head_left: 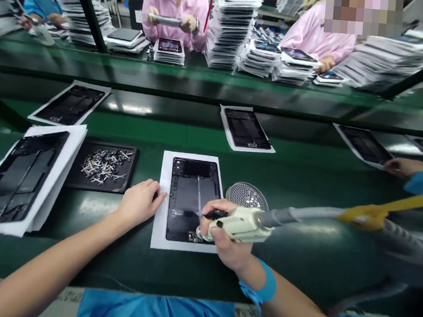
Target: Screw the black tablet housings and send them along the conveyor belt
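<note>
A black tablet housing point(190, 196) lies on a white sheet point(160, 223) on the green bench. My right hand point(232, 243) is closed round a pale electric screwdriver point(241, 224), whose tip meets a small circuit board point(193, 236) at the housing's lower edge. The blue band on my right wrist is a wrist strap point(267, 282). My left hand point(140, 199) rests at the sheet's left edge with curled fingers; a small dark spot shows between thumb and finger, too small to name. To the left, a black tray point(132, 172) bears many small black and silver parts point(104, 164).
A round perforated metal dish point(248, 194) with screws sits behind the screwdriver. At left, another housing point(23, 173) lies on stacked sheets. More housings point(248, 127) line the far strip. A co-worker's hand point(408, 167) touches one at right. People in pink work beyond, beside tall stacks point(232, 30).
</note>
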Available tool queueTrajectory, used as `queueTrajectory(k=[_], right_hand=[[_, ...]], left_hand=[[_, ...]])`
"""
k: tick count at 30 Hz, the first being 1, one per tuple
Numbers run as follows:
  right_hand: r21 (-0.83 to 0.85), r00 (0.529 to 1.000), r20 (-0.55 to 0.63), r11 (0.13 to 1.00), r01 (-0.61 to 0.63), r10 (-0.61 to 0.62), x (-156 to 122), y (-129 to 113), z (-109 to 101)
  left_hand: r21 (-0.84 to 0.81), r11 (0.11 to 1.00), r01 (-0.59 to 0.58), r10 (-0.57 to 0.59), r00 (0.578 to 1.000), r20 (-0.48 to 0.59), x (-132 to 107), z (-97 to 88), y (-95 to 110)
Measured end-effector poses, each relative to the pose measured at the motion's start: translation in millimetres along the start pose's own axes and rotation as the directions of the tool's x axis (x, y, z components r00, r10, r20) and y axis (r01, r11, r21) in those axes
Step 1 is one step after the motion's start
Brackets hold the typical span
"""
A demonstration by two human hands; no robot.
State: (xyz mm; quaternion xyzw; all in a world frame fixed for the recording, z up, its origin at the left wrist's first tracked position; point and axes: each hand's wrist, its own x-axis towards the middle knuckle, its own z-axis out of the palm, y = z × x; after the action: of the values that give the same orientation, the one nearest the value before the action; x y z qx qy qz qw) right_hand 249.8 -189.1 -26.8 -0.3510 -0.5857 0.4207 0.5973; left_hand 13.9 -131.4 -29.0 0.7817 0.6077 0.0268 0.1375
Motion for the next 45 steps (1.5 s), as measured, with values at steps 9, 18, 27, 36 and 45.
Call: queueTrajectory(k=[9, 18, 27, 36, 45], right_hand=[[0.009, 0.995, 0.042, 0.996, 0.092, -0.092, 2.2, -2.6, 4.9], [-0.014, 0.991, 0.048, 0.992, 0.126, -0.125, 2.1, 5.5, 7.6], [0.141, 0.946, -0.312, 0.98, 0.138, -0.088, 32.5, -30.5, -55.9], [-0.11, 0.883, -0.395, 0.967, 0.228, -0.253, 34.6, -28.4, -86.0], [-0.277, 0.829, -0.501, 0.954, 0.118, -0.248, 39.5, -22.4, -99.2]], left_hand=[[0.106, 0.989, 0.099, -0.114, 0.982, 0.151, -17.1, -7.6, 17.9], [0.135, 0.983, 0.123, -0.142, 0.98, 0.141, -10.9, 7.8, 45.3], [0.029, 0.979, -0.203, 0.2, 0.918, -0.343, 82.2, -77.1, -18.7], [0.088, 0.876, -0.475, 0.462, 0.769, -0.442, 270.8, -130.2, 144.0], [-0.325, 0.803, -0.5, 0.256, 0.781, -0.57, 343.6, -123.7, 316.9]])
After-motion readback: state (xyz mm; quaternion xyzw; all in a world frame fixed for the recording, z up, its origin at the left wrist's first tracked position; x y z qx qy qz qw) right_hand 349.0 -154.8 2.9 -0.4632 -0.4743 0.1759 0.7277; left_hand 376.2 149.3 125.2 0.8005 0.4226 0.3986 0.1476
